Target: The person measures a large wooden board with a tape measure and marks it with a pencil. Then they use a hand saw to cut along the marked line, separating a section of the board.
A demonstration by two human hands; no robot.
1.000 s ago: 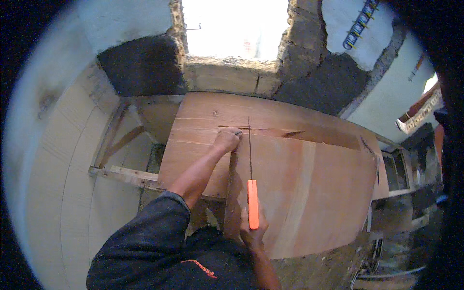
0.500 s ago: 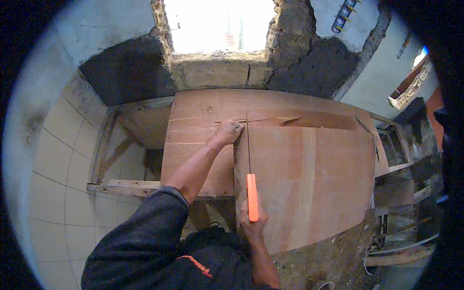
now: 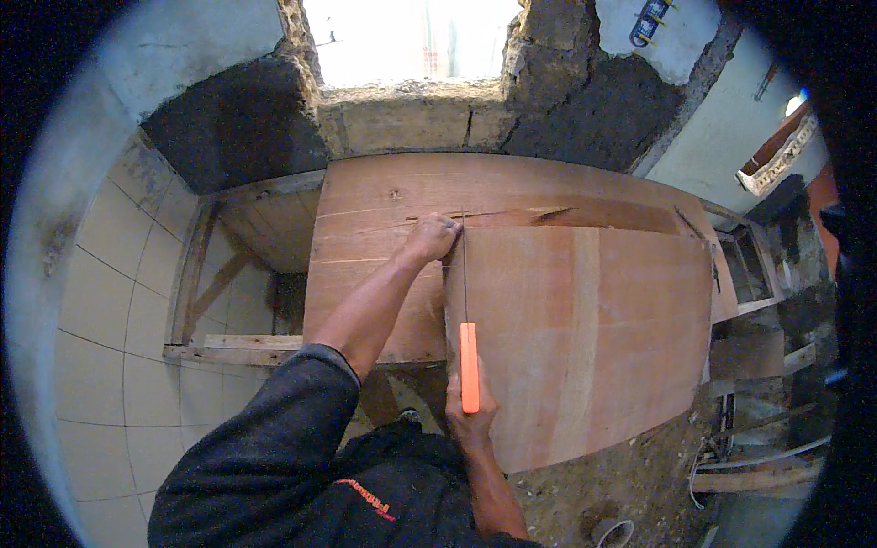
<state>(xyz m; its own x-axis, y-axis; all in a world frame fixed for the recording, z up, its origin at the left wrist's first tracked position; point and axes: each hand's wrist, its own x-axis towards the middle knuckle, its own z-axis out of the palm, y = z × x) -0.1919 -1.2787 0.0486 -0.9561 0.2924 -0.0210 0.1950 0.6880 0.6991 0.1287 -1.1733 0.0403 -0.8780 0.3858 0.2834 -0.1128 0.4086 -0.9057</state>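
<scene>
My right hand (image 3: 472,423) is closed round the orange handle of a handsaw (image 3: 470,365). Its thin blade points away from me, seen nearly edge-on, along the left part of a reddish plywood sheet (image 3: 548,310). Close beside the far end of the blade, my left hand (image 3: 433,239) has its fingers bent down over the sheet's far left corner; the fingertips are partly hidden. That sheet lies over a larger plywood sheet (image 3: 352,283), whose far part has a long split with torn veneer (image 3: 557,216).
A wooden frame (image 3: 251,354) with an open bay stands left, by a tiled wall (image 3: 100,301). Behind is a window opening with a broken sill (image 3: 411,123). Timber framing (image 3: 754,265) stands right; a pale bucket (image 3: 614,534) sits on the dirt floor (image 3: 566,498).
The whole view has shifted slightly. Against the plywood, the saw has drawn a little toward me and its handle has moved slightly left. My left hand stays at the corner.
</scene>
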